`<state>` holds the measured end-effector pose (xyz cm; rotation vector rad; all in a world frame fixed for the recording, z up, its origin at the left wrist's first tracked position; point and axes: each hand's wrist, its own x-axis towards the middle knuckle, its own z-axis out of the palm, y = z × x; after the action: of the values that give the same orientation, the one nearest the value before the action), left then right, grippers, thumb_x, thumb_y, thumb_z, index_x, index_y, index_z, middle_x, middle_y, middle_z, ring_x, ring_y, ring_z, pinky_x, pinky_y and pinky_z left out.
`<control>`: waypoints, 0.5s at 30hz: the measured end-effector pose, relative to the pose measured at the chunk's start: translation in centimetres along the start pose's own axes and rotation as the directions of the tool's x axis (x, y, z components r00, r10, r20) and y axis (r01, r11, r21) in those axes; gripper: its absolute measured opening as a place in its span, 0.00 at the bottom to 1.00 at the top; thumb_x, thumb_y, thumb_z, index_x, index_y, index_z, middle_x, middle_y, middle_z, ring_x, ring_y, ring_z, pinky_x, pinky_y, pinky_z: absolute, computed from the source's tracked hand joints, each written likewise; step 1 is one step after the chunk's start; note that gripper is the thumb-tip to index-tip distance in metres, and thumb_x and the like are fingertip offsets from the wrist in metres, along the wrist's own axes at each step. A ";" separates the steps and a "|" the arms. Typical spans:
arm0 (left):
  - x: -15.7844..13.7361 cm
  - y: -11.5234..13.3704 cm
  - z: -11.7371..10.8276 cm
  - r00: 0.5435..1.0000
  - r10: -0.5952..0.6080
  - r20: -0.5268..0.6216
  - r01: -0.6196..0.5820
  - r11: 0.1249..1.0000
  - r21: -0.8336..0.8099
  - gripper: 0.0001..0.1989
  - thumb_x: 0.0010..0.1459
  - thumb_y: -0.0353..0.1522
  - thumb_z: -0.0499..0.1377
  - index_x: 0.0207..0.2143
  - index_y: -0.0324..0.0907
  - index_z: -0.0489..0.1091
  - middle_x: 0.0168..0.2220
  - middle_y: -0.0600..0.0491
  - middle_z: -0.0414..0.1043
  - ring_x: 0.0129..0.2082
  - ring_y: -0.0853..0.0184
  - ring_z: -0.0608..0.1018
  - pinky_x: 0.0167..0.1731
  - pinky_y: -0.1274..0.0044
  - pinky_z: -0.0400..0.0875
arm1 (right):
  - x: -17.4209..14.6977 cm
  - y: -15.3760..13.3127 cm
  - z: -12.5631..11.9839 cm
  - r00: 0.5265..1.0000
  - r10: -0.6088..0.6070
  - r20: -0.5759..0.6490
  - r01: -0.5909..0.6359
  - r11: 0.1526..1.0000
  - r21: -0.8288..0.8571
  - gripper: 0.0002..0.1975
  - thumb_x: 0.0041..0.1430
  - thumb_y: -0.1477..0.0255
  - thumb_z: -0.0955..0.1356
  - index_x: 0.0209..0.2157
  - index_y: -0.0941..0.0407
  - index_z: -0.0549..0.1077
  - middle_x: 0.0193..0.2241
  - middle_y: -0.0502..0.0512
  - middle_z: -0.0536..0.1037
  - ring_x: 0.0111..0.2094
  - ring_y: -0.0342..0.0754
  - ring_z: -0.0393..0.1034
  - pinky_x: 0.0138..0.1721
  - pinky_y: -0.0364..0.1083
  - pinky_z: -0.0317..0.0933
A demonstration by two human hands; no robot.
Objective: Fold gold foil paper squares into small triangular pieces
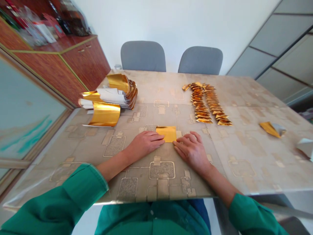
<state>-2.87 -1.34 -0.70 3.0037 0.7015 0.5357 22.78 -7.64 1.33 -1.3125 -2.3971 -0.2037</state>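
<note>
A small rectangle of gold foil paper (166, 134) lies flat on the patterned tablecloth in front of me. My left hand (146, 143) is at its left edge, fingers close together and fingertips on the paper. At the lower right corner, my right hand (192, 151) has thumb and index finger closed on the edge, the other fingers curled loosely above. To the far left sit stacks of gold foil paper sheets (105, 113) with white backs, some curling up. Two rows of folded gold paper pieces (201, 106) stand at the back right.
The table (161, 186) has a plastic-covered cloth. Toward the right lie a loose gold paper piece (270, 129) and a white item (305, 147). Two grey chairs (143, 56) stand across the table; a wooden cabinet (80, 62) holding bags and bottles is back left.
</note>
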 end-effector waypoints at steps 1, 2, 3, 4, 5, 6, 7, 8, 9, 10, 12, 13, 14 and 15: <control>0.0 0.0 0.0 1.000 -0.006 -0.005 0.006 1.000 -0.015 0.15 0.71 0.32 0.50 0.52 0.44 0.74 0.54 0.51 0.75 0.52 0.66 0.76 0.53 0.69 0.72 | -0.1 0.2 -0.2 1.000 0.000 0.002 0.000 1.000 0.003 0.09 0.67 0.70 0.65 0.38 0.51 0.79 0.36 0.50 0.81 0.42 0.49 0.66 0.59 0.54 0.48; 0.0 -0.1 0.1 1.000 -0.015 -0.011 0.014 0.999 -0.029 0.15 0.71 0.32 0.49 0.51 0.44 0.74 0.54 0.51 0.75 0.52 0.66 0.76 0.53 0.69 0.72 | -0.1 0.3 -0.3 1.000 0.002 0.006 -0.002 1.000 0.009 0.09 0.67 0.70 0.65 0.38 0.51 0.79 0.36 0.50 0.81 0.41 0.49 0.66 0.59 0.54 0.49; 0.1 0.0 0.1 1.000 -0.025 -0.017 0.025 0.999 -0.041 0.15 0.71 0.33 0.49 0.51 0.44 0.74 0.53 0.51 0.76 0.52 0.67 0.77 0.53 0.69 0.72 | 0.0 0.3 -0.5 1.000 0.007 0.014 -0.007 1.000 0.018 0.09 0.67 0.70 0.65 0.37 0.51 0.79 0.35 0.51 0.81 0.41 0.49 0.67 0.58 0.55 0.49; 0.2 0.0 0.1 0.999 -0.037 -0.024 0.035 0.998 -0.051 0.15 0.71 0.33 0.50 0.50 0.44 0.75 0.52 0.51 0.76 0.51 0.67 0.77 0.53 0.70 0.72 | 0.2 0.3 -0.7 1.000 0.014 0.019 -0.015 0.999 0.029 0.10 0.67 0.69 0.66 0.35 0.52 0.79 0.34 0.51 0.81 0.40 0.49 0.67 0.57 0.54 0.50; 0.3 0.1 0.1 0.998 -0.048 -0.032 0.046 0.997 -0.061 0.14 0.71 0.33 0.50 0.49 0.44 0.75 0.51 0.51 0.77 0.50 0.67 0.78 0.53 0.70 0.72 | 0.6 0.3 -0.8 0.999 0.028 0.022 -0.029 0.999 0.040 0.11 0.67 0.69 0.66 0.32 0.52 0.78 0.33 0.52 0.81 0.39 0.49 0.67 0.56 0.54 0.52; 0.4 0.1 0.1 0.998 -0.061 -0.036 0.058 0.996 -0.070 0.14 0.70 0.34 0.51 0.47 0.43 0.76 0.50 0.51 0.77 0.48 0.66 0.78 0.52 0.70 0.72 | 1.1 0.3 -0.8 0.999 0.044 0.023 -0.045 0.998 0.050 0.13 0.67 0.68 0.66 0.30 0.53 0.78 0.31 0.53 0.80 0.38 0.49 0.67 0.53 0.54 0.53; 0.6 0.2 0.0 0.997 -0.073 -0.037 0.070 0.994 -0.078 0.13 0.70 0.34 0.52 0.46 0.43 0.76 0.49 0.50 0.78 0.47 0.66 0.78 0.51 0.70 0.73 | 1.6 0.3 -0.8 0.998 0.056 0.022 -0.057 0.997 0.061 0.15 0.67 0.67 0.65 0.27 0.54 0.77 0.30 0.53 0.80 0.37 0.50 0.66 0.51 0.53 0.55; 0.7 0.3 -0.1 0.996 -0.085 -0.035 0.081 0.993 -0.086 0.12 0.69 0.34 0.53 0.45 0.42 0.76 0.48 0.50 0.78 0.46 0.66 0.78 0.50 0.70 0.73 | 2.2 0.3 -0.7 0.997 0.067 0.033 -0.069 0.995 0.074 0.15 0.67 0.66 0.65 0.27 0.54 0.76 0.30 0.54 0.79 0.38 0.50 0.66 0.48 0.52 0.56; 0.9 0.4 -0.2 0.995 -0.097 -0.029 0.094 0.991 -0.094 0.12 0.69 0.34 0.53 0.44 0.42 0.76 0.47 0.50 0.78 0.46 0.65 0.78 0.49 0.70 0.74 | 2.8 0.3 -0.5 0.997 0.055 0.054 -0.060 0.993 0.100 0.15 0.68 0.66 0.65 0.28 0.54 0.76 0.31 0.54 0.79 0.38 0.50 0.66 0.46 0.51 0.56; 1.0 0.5 -0.4 0.994 -0.106 -0.022 0.103 0.990 -0.100 0.11 0.69 0.34 0.54 0.43 0.41 0.75 0.47 0.50 0.78 0.46 0.65 0.78 0.48 0.70 0.74 | 3.4 0.4 -0.3 0.996 0.025 0.089 -0.037 0.990 0.137 0.12 0.67 0.66 0.66 0.31 0.54 0.77 0.32 0.54 0.79 0.38 0.49 0.66 0.44 0.49 0.57; 1.1 0.7 -0.7 0.992 -0.126 -0.013 0.124 0.986 -0.109 0.10 0.68 0.33 0.55 0.42 0.40 0.75 0.46 0.50 0.78 0.45 0.64 0.78 0.47 0.71 0.74 | 4.2 0.5 0.4 0.985 -0.024 0.174 -0.014 0.978 0.210 0.07 0.64 0.65 0.69 0.36 0.54 0.77 0.35 0.54 0.78 0.39 0.49 0.66 0.41 0.47 0.57; 1.2 0.8 -0.8 0.991 -0.137 -0.012 0.135 0.985 -0.107 0.09 0.68 0.33 0.55 0.42 0.40 0.75 0.45 0.50 0.78 0.45 0.64 0.78 0.46 0.72 0.74 | 4.4 0.5 0.7 0.980 -0.033 0.198 -0.014 0.973 0.231 0.07 0.62 0.65 0.70 0.36 0.54 0.76 0.36 0.54 0.78 0.39 0.49 0.66 0.40 0.47 0.57; 1.2 0.9 -0.8 0.989 -0.146 -0.012 0.144 0.984 -0.101 0.09 0.68 0.32 0.55 0.41 0.40 0.74 0.44 0.50 0.78 0.44 0.65 0.78 0.45 0.73 0.74 | 4.5 0.6 0.9 0.977 -0.034 0.212 -0.018 0.970 0.242 0.08 0.61 0.64 0.71 0.36 0.54 0.75 0.37 0.55 0.77 0.40 0.49 0.66 0.40 0.47 0.58; 1.2 1.0 -0.8 0.988 -0.151 -0.016 0.149 0.985 -0.088 0.09 0.68 0.32 0.54 0.41 0.40 0.74 0.43 0.50 0.78 0.43 0.65 0.78 0.44 0.73 0.74 | 4.5 0.6 1.1 0.976 -0.032 0.217 -0.023 0.969 0.245 0.09 0.60 0.63 0.72 0.36 0.55 0.74 0.38 0.55 0.77 0.40 0.49 0.65 0.41 0.47 0.58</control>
<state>-1.69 -1.74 0.57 2.8399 0.8728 0.5782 20.84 -3.47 2.16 -1.2689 -2.5065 0.2448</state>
